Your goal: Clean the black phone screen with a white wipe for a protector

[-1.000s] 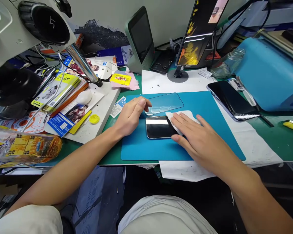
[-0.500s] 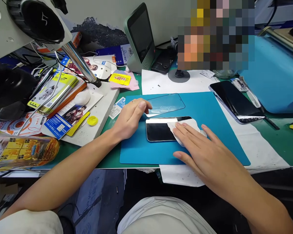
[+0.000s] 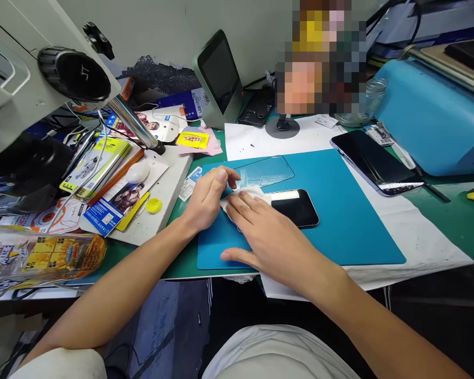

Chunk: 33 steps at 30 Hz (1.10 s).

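A smartphone (image 3: 300, 213) with a dark screen lies face up on a blue mat (image 3: 351, 221). My right hand (image 3: 260, 226) presses a white wipe (image 3: 255, 192) flat against the phone's left end, fingers together and thumb apart. Just left of it, my left hand (image 3: 207, 200) rests near the mat's edge with its fingers curled in; whether anything is in them is hidden. Behind the phone lies a clear glass screen protector (image 3: 266, 171) with a dark border, its left end partly covered by my left fingers.
A second phone (image 3: 375, 160) lies at the right, near a blue machine (image 3: 434, 116). On the left are a microscope (image 3: 63, 68), stacked boxes (image 3: 97, 166), a yellow cap (image 3: 154, 205) and a plastic bottle (image 3: 43, 258). At the back stands a small screen device (image 3: 221, 79).
My right hand has slid the wipe leftward along the phone, from its right part to its left end, uncovering the right side. My left hand stays in about the same place. The view has shifted slightly.
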Each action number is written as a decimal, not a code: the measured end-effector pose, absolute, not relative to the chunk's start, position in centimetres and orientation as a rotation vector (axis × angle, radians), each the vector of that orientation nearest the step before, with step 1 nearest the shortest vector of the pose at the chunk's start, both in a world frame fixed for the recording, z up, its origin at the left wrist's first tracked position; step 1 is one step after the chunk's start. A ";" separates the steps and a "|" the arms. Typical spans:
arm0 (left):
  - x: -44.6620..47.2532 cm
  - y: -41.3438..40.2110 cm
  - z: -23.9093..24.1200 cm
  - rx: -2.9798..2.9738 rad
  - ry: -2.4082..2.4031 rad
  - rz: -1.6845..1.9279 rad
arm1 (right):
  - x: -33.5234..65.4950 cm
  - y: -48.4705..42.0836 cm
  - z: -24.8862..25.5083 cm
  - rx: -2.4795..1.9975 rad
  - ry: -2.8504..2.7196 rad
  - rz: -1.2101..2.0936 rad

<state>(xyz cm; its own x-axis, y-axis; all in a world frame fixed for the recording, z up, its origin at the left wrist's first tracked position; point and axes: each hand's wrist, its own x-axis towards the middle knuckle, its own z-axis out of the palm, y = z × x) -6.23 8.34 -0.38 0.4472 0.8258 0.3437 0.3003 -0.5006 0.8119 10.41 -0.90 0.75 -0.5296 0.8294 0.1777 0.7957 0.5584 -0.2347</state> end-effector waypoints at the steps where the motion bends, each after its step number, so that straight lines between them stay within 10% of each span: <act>1: -6.2 8.3 -0.4 2.016 0.944 0.991 | 10.3 -1.2 0.7 -1.323 -2.533 0.187; 22: -6.3 8.4 0.1 2.091 0.930 0.966 | 16.6 -4.7 3.0 -1.458 -1.842 0.407; 33: -6.4 8.2 0.2 2.085 0.909 0.969 | 18.8 -4.3 1.7 -1.576 -2.019 -0.042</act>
